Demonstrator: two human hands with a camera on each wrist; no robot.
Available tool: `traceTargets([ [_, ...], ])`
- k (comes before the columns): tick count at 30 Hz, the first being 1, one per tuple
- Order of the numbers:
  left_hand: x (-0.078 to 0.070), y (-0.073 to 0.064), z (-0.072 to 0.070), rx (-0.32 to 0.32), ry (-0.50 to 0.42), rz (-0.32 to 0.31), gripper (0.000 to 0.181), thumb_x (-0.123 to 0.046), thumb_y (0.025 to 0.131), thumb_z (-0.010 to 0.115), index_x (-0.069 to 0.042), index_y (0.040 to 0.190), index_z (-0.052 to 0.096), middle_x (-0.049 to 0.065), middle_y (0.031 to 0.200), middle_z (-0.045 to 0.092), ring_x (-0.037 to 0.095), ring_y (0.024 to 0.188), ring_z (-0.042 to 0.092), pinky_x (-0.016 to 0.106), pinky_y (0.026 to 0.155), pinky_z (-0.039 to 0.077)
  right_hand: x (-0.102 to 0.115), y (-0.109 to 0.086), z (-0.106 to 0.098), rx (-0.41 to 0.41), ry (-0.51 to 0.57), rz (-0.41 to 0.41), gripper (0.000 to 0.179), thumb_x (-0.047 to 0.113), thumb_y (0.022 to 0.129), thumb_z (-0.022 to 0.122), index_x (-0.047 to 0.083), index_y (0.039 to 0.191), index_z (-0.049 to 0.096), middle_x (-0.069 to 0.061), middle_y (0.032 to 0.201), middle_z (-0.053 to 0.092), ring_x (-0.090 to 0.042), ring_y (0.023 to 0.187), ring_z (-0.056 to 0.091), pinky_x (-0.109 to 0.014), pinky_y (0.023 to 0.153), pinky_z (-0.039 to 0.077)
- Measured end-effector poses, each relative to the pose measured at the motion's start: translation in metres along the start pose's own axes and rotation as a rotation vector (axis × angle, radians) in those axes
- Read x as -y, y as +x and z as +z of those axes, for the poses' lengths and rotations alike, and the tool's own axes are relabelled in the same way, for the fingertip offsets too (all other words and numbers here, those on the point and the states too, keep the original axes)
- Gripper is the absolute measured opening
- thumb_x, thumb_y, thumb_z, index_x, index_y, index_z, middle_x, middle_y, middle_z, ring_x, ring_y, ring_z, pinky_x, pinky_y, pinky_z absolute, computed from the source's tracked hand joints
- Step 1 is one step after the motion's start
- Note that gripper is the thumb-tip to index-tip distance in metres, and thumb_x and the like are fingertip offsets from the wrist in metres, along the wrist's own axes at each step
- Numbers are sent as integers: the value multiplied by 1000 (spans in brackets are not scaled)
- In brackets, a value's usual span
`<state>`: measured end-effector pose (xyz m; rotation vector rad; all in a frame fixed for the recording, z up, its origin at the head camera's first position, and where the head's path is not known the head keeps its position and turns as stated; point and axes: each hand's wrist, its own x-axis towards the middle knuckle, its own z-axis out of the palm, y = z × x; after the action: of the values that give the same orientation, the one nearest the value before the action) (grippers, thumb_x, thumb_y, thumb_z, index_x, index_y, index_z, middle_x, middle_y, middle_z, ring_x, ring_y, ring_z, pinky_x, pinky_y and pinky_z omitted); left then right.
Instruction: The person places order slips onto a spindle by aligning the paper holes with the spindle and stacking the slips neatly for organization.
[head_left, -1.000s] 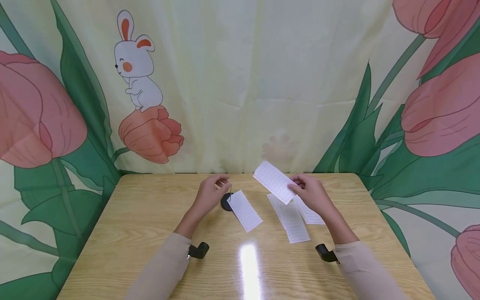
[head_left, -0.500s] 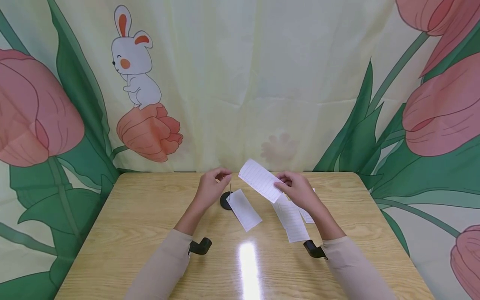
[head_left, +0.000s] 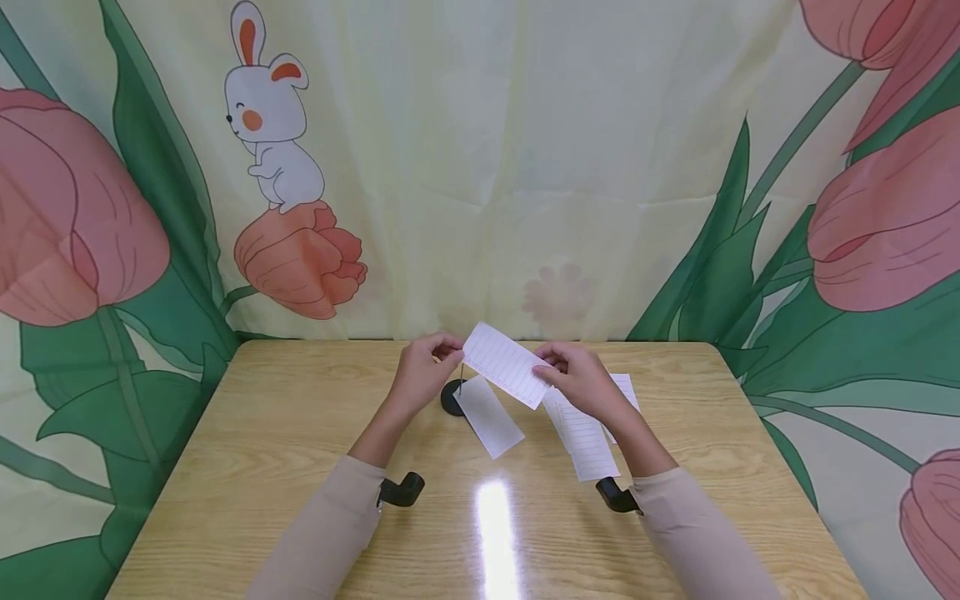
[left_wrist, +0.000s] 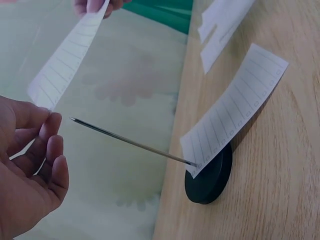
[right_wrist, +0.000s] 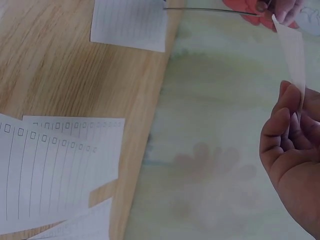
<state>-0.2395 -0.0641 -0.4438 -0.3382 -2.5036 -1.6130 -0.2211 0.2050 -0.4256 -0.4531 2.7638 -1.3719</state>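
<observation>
A bill spike stands on the table, with a thin metal rod (left_wrist: 130,143) on a round black base (left_wrist: 212,180). One lined paper slip (head_left: 491,421) is pierced by the rod near its corner and lies low at the base. Above the spike is a second lined slip (head_left: 501,363), tilted in the air. My right hand (head_left: 579,377) pinches its right end between thumb and fingers. At its left corner, my left hand (head_left: 426,368) pinches the paper with thumb and forefinger. In the left wrist view the rod's pointed tip (left_wrist: 74,119) is just beside the left fingertips.
Several more slips with printed lines and small checkboxes (right_wrist: 47,170) lie overlapping on the wooden table (head_left: 300,417), below the right hand. A patterned curtain (head_left: 480,167) hangs behind the table's far edge. Black wrist mounts (head_left: 401,490) show at both sleeves.
My right hand has moved left, bringing the slip over to the spike. The left fingers have come together and now pinch the slip's corner. The pierced slip stays put.
</observation>
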Motion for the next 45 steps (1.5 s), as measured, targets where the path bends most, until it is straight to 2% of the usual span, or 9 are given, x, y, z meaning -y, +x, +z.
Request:
traceTargets([
  [12,1,1,0,18,13,0,9,-3,95,71,-1,101,77,9,89,70,20,83,61,28,75,51,-1,3,2,-18,-19,8,20,10,96,72,-1,113,70,-10,95,73,-15,80,66,-24,68,51],
  [33,2,1,6,55,52,-94,14,-4,97,70,-1,108,78,10,92,72,21,82,62,27,68,53,-13,8,11,3,-33,79,17,11,98,71,2,112,70,-11,96,73,-18,84,69,-29,72,54],
  [41,5,5,4,60,4,-150,12,-5,95,69,0,101,79,13,96,76,21,86,68,30,72,57,-16,10,13,13,-47,73,17,11,98,70,1,111,70,-10,94,74,-15,81,69,-29,71,54],
  [45,7,7,3,69,-54,-196,12,-3,95,69,3,100,78,16,98,76,30,90,72,28,73,57,-16,11,14,13,-47,70,17,11,97,70,1,111,70,-10,94,74,-16,81,69,-31,72,55],
])
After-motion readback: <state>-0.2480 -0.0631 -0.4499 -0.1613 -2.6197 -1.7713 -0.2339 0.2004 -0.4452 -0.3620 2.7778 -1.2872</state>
